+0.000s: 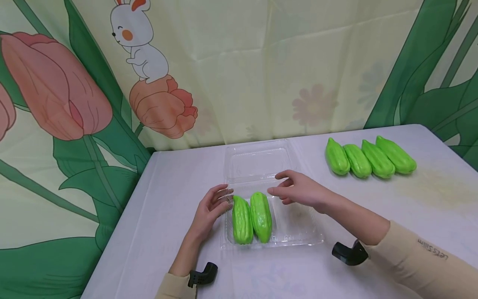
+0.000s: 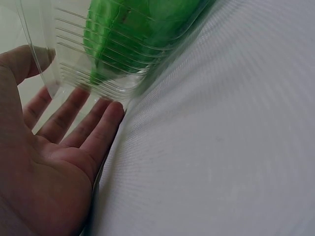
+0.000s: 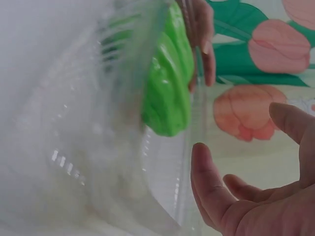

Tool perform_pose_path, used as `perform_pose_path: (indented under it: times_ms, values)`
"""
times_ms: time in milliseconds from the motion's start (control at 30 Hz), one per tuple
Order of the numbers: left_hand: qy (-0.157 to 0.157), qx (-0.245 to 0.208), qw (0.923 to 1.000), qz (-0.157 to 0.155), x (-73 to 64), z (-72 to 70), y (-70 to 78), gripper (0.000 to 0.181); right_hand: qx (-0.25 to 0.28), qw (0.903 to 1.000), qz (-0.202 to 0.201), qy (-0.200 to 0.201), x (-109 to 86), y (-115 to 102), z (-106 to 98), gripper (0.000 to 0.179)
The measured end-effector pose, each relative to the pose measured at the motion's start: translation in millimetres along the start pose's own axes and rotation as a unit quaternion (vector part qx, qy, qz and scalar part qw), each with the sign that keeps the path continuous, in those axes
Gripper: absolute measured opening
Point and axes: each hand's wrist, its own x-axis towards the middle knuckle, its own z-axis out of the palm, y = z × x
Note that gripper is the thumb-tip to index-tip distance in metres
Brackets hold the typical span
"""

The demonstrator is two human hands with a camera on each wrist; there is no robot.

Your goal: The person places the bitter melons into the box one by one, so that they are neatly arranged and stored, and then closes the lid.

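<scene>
Two green gourds (image 1: pixel 261 216) are lying side by side in the left part of a clear plastic box (image 1: pixel 295 228) in the head view, its lid (image 1: pixel 257 160) lying folded back; four more gourds (image 1: pixel 379 165) are sitting in a row on the table (image 1: pixel 179 178). The left hand (image 1: pixel 210 209) is resting loosely spread at the box's left edge; the right hand (image 1: pixel 300 189) is hovering above the box, holding nothing. In the left wrist view, fingertips (image 2: pixel 116 109) are lying close to the ribbed wall (image 2: pixel 74 38), contact being hard to tell; a careless push could be skidding the light box. In the right wrist view, the fingers (image 3: pixel 209 189) are standing wide apart; a low pass might be catching the rim (image 3: pixel 196 110)
</scene>
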Motion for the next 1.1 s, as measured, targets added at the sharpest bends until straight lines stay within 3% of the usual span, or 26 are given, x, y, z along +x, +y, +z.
perform_pose_path:
  times_ms: [400, 633, 833, 1100]
  values:
    - [0.002, 0.001, 1.0, 0.0, 0.2, -0.9, 0.0, 0.053, 0.029, 0.9991, -0.023, 0.022, -6.0, -1, -42, 0.076]
    - [0.002, 0.002, 1.0, 0.001, 0.6, -1.3, -0.1, 0.053, 0.019, 0.9978, -0.038, 0.05, -12.8, 5, -74, 0.074]
    - [0.001, -0.003, 1.0, -0.004, 0.0, -1.2, -0.2, 0.053, 0.033, 0.9961, -0.035, 0.075, -18.2, 13, -103, 0.071]
    - [0.0, -0.003, 1.0, -0.005, -0.1, 0.2, 0.0, 0.053, -0.014, 0.9945, -0.003, 0.104, -25.0, 24, -144, 0.078]
